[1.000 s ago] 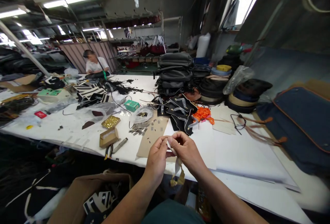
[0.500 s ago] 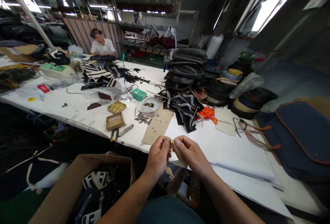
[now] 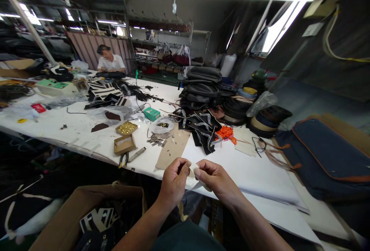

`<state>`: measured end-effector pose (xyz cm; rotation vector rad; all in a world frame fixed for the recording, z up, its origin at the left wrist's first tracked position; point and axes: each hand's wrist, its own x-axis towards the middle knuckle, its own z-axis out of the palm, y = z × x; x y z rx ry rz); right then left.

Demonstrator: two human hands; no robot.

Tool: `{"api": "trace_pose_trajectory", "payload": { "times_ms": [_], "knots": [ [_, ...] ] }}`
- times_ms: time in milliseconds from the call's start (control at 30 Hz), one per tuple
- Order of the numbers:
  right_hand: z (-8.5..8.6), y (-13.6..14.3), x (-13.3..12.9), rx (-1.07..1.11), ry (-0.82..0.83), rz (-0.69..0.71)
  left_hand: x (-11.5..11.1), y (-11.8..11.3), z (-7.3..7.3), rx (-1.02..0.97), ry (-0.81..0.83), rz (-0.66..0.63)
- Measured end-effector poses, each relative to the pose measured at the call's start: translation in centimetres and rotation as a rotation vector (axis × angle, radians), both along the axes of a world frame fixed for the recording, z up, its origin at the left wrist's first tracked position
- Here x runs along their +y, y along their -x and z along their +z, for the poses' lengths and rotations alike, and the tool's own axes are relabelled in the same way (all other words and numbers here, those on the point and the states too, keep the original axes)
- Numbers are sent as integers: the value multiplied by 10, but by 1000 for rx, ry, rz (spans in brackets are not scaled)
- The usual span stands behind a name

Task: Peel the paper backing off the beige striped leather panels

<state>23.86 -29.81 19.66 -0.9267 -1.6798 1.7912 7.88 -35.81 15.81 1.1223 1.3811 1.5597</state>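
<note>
With both hands up near the lower middle of the frame, just over the near edge of the worktop (image 3: 81,129), I hold a thin pale strip (image 3: 193,169) between my fingertips. My left hand (image 3: 174,181) pinches it with thumb and forefinger, and my right hand (image 3: 216,177) nips it just beside, so each grip is pressed together and the tips nearly meet. I take it that I hold it so close because the strip is soft and narrow, and a short span is easier to control. A yellowish tail (image 3: 182,211) hangs below my left hand, loose and out of my fingers' way; whether it is one piece with the strip I cannot tell. Left of my hands, the pliers (image 3: 123,160) and a slim grey tool (image 3: 137,154) lie by the edge, probably for a quick reach. Beside them sit an open small box (image 3: 124,144) and a tray of gold-coloured bits (image 3: 126,128), whose sides likely stop small parts scattering. The flat metal pieces (image 3: 157,139) lie loose by the brown sheet (image 3: 173,150). Beyond my hands, the black pieces (image 3: 206,135) overlap in a heap, touching the orange bundle (image 3: 227,133).
</note>
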Motion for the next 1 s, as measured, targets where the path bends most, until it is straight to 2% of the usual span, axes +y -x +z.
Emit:
{"api": "trace_pose_trajectory", "payload": {
  "times_ms": [67,133,300,433,567,667,800,900,1000],
  "knots": [
    [-2,2,1,-16,-124,-35,-1,1,0,-46,10,-27],
    [-4,5,4,-29,-169,-36,-2,2,2,-75,17,-33],
    [-9,11,9,58,6,40,-1,6,3,-155,10,-40],
    [-12,18,14,97,-17,-52,5,6,-2,-313,49,-95],
    [-14,23,20,64,-25,-1,9,5,-6,-293,43,-66],
    [-13,22,24,-2,-62,-36,9,8,-7,-151,26,-43],
    [-14,15,33,-126,-163,-16,9,10,-16,221,-94,23],
    [-12,11,37,-248,-319,54,13,8,-36,545,-103,41],
    [-4,12,35,-295,-548,27,19,9,-64,851,89,72]
  ]
}}
